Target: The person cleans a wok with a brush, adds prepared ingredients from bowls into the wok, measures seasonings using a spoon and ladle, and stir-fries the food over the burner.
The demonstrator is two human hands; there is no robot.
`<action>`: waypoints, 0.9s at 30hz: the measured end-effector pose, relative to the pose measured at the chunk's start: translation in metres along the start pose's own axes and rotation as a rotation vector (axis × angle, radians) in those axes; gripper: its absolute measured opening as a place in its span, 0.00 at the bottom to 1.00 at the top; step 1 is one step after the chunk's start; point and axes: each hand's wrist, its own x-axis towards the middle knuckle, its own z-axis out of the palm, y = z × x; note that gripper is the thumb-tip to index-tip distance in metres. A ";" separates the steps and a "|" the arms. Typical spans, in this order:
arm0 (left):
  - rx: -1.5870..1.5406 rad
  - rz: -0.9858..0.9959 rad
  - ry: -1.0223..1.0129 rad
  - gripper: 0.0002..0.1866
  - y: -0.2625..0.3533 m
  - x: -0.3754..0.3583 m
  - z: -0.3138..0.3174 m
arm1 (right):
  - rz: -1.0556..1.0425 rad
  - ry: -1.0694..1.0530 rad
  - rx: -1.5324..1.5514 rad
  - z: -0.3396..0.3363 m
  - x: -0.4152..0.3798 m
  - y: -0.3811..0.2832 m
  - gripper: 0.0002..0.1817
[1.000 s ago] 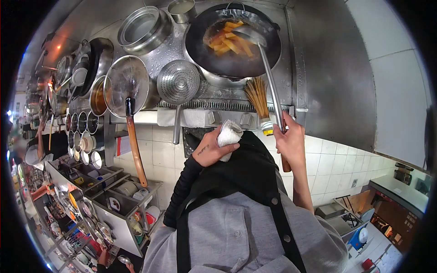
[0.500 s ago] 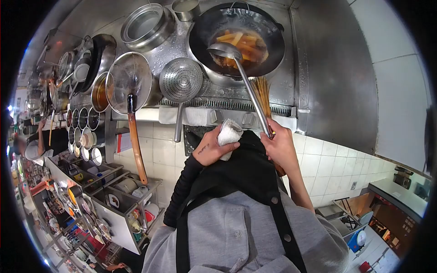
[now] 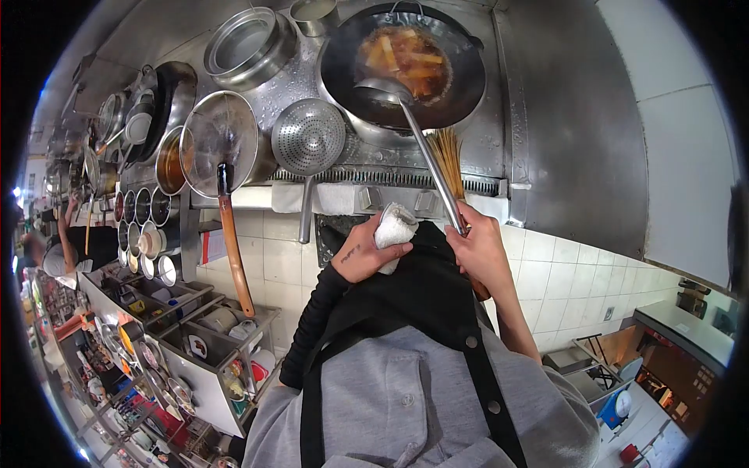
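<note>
In my right hand (image 3: 480,243) I grip the handle end of a long metal ladle (image 3: 427,148). Its bowl rests inside the near-left part of a dark wok (image 3: 343,66), close to bubbling brown liquid. Several yellow-orange strips of food (image 3: 413,58) sit in that liquid. My left hand (image 3: 365,251) is closed around a folded white cloth (image 3: 395,226) in front of my black apron (image 3: 413,273). A bundled bamboo brush (image 3: 447,156) stands beside the ladle's handle, near the wok's front edge.
Left of the wok lie a perforated skimmer (image 3: 310,136) and a mesh strainer (image 3: 221,132) with a wooden handle. Behind them are a metal pot (image 3: 261,66) and a small metal container (image 3: 314,17). Seasoning containers (image 3: 144,234) stand further left, with a person (image 3: 58,253) beyond.
The food and liquid in the wok have shifted, with the strips now arranged differently. The ladle's bowl sits slightly lower, nearer the wok's front rim. Both hands keep their hold.
</note>
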 end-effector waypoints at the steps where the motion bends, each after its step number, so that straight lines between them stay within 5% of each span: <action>1: -0.004 -0.002 -0.006 0.30 0.001 0.000 0.000 | 0.006 -0.001 0.009 0.000 -0.001 -0.001 0.22; 12: -0.013 -0.003 0.007 0.30 0.000 0.001 0.000 | 0.096 -0.040 0.020 -0.003 0.000 -0.003 0.21; 19: -0.023 -0.040 -0.002 0.29 0.002 0.002 -0.001 | -0.090 0.076 -0.096 0.002 0.020 0.017 0.12; 27: -0.005 -0.026 0.017 0.30 0.002 0.002 -0.002 | 0.033 0.051 -0.099 -0.003 0.032 0.012 0.12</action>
